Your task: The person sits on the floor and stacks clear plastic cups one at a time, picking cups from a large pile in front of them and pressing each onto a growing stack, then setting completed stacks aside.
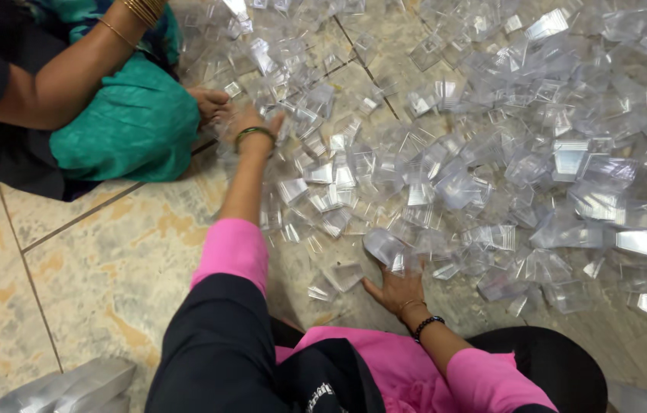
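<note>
The left hand (251, 122) is stretched far forward, wrist ringed by a green bangle (255, 133), its fingers spread loosely on the near edge of a heap of clear plastic boxes (492, 130); whether it grips any one box cannot be told, since the hand is blurred. The right hand (396, 289) lies close to the body, palm down and fingers open, touching a clear box (385, 246) at the heap's lower edge, with a black bead bracelet (427, 326) on the wrist. Both arms wear pink sleeves (233, 248). Just beside the left hand, another person's hand (209, 102) reaches into the same corner of the heap, so the two crowd one another there; that person sits at the upper left in green cloth (132, 122), with gold bangles (144, 9) on the raised forearm. The floor (94, 260) is beige and orange tile with dark seams, and a silvery bag (71, 386) lies at the bottom left. The boxes are small, see-through and squarish, some with lids open, tumbled at every angle and stacked on one another across the whole upper right, catching white glints of light.
</note>
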Demonstrator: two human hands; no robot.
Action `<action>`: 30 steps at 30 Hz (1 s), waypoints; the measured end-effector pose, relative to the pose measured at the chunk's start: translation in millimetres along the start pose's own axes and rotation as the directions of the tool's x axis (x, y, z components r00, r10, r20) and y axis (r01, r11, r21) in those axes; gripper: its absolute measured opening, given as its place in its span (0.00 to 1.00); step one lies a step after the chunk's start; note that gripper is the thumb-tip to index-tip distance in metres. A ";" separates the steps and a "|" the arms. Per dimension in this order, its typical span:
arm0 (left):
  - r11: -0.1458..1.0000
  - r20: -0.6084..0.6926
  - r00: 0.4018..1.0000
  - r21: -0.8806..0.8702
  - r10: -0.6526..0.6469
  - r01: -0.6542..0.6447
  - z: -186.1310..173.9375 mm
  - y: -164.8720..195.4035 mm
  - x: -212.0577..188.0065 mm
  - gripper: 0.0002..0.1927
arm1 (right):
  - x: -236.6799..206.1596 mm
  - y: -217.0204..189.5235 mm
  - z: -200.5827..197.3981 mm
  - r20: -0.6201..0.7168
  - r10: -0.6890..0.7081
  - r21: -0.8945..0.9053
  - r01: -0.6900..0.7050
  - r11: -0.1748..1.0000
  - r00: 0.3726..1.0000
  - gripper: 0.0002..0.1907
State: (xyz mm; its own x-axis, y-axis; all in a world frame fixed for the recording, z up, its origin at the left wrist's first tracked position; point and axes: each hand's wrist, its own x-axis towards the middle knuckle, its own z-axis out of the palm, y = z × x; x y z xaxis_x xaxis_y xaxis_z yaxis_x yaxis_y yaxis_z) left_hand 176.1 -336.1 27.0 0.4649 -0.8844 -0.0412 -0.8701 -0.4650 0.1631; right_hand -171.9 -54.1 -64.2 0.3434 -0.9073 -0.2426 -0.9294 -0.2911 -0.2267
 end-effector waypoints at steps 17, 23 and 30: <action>0.950 0.304 0.942 -0.310 0.140 -0.041 28.0 43.0 -189.9 0.34 | -0.3 0.9 3.9 0.142 0.101 0.152 -0.123 0.981 0.985 0.43; 0.951 -0.195 0.970 -0.299 -0.145 0.082 -11.9 -86.4 -141.3 0.43 | -24.6 -0.1 -11.0 0.508 -0.017 0.080 -0.028 0.996 0.861 0.27; 0.800 0.397 0.836 -0.315 -0.378 0.511 -17.0 -129.0 -170.8 0.46 | -52.4 -131.6 -16.7 -0.111 -0.602 0.128 0.612 0.780 0.791 0.19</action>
State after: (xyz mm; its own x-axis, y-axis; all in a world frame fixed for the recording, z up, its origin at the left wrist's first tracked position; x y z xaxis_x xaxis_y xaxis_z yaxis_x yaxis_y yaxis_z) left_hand 211.7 -124.4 29.8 0.6526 -0.5799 -0.4877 -0.4070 -0.8112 0.4200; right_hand -69.8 26.7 -5.9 0.8164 -0.5754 0.0491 -0.4975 -0.7439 -0.4463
